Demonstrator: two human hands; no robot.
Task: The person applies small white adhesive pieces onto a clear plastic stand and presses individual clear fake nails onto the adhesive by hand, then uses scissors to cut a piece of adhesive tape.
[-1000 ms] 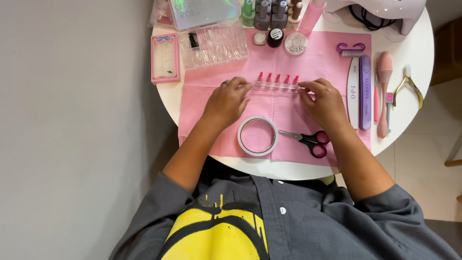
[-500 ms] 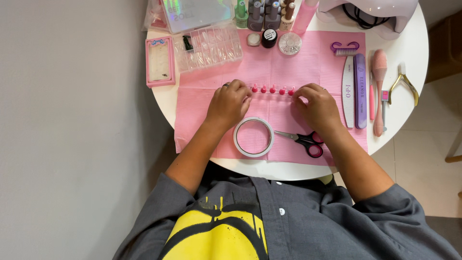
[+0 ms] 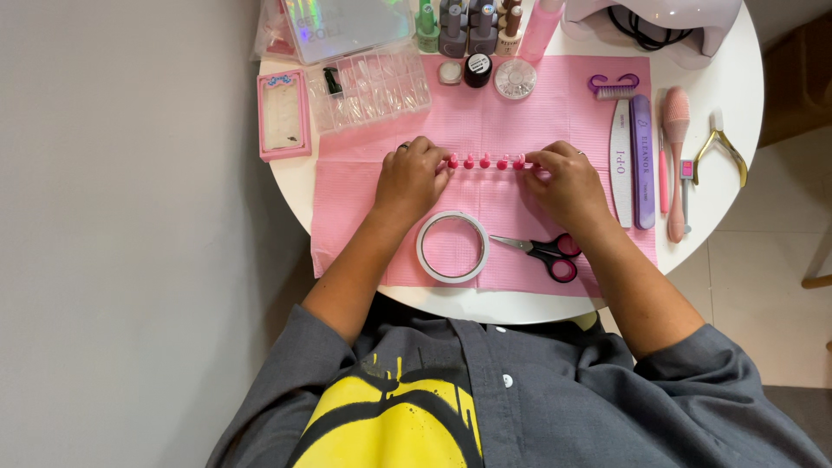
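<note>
Pegs (image 3: 485, 162), pink row on mat (image 3: 364, 186): my left hand (image 3: 412, 180) & right hand (image 3: 568, 184) pinch each end. Keep 'em level, press evenly.

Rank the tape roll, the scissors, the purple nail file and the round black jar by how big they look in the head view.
Largest to smallest:
1. purple nail file, the longest
2. tape roll and scissors: too alike in extent to rank
3. round black jar, clearly smallest

All sit on one tabletop, so nearness hardly skews this.
</note>
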